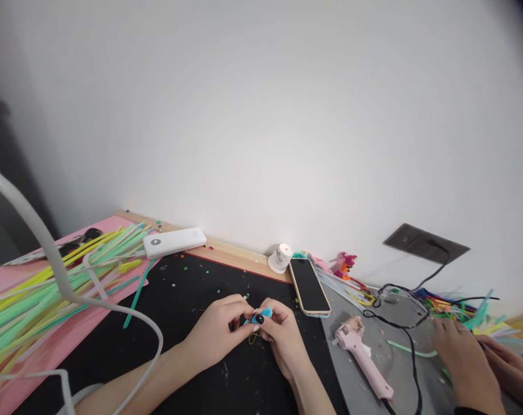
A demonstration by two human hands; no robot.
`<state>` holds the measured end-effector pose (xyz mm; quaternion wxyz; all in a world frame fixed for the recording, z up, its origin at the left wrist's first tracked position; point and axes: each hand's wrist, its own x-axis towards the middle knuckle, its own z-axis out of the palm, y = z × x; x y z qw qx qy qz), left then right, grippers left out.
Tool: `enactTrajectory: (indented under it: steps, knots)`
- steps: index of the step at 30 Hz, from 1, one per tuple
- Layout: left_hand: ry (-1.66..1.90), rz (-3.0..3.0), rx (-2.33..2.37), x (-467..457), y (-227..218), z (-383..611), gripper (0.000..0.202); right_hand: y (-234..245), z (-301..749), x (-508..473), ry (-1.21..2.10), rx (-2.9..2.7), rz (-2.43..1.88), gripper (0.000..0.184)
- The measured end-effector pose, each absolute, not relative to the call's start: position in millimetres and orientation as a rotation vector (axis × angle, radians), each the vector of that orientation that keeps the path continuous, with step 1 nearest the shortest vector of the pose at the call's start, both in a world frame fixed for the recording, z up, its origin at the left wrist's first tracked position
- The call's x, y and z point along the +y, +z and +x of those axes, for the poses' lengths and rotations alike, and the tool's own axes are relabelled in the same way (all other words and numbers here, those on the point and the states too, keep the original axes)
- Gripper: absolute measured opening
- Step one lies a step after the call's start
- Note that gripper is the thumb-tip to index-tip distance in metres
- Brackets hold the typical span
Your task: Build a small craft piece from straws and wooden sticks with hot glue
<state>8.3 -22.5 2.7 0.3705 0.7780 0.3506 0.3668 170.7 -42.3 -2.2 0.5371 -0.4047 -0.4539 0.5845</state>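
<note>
Both hands meet over the black mat [226,374], pinching one small bright-blue fuzzy piece [267,312]. My left hand [218,329] closes thumb and fingers on its left side. From the other side my right hand [286,333] grips it, thumb in front and fingers curled behind. A shiny black oval shows at the right thumb's tip; I cannot tell whether it belongs to the piece. Just below the fingertips hangs a thin yellowish loop [253,338]. Fingers cover much of the blue piece, so its full shape is hidden.
Pipe cleaners [92,271] lie heaped at left, near a white device [175,242] and a white cable [114,308]. A paper cup [281,258], phone [309,286] and pink glue gun [362,357] stand or lie rightward. Another person's hands [466,360] work at far right.
</note>
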Motion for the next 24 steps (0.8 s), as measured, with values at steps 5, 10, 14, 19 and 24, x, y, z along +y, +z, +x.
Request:
enactTrajectory:
  steps: [5,10,14,19,24]
  knots:
    - [0.948,1.989,0.941,-21.5,-0.1,9.1,0.012,-0.4,168.4,-43.1,1.340,-1.074,-0.975,0.018]
    - [0.985,1.981,0.949,-20.7,-1.6,9.2,0.015,1.9,165.2,-44.0,1.289,-1.074,-1.017,0.018]
    - [1.019,1.935,0.939,-21.1,-1.9,9.8,0.016,1.0,163.3,-44.2,1.224,-1.066,-1.050,0.017]
    - [1.037,1.861,0.936,-20.5,-1.1,11.0,0.017,0.2,162.4,-44.3,1.231,-1.069,-1.042,0.017]
    - [1.039,1.821,0.909,-18.7,-1.3,11.5,0.016,1.2,163.4,-44.5,1.258,-1.081,-1.073,0.017]
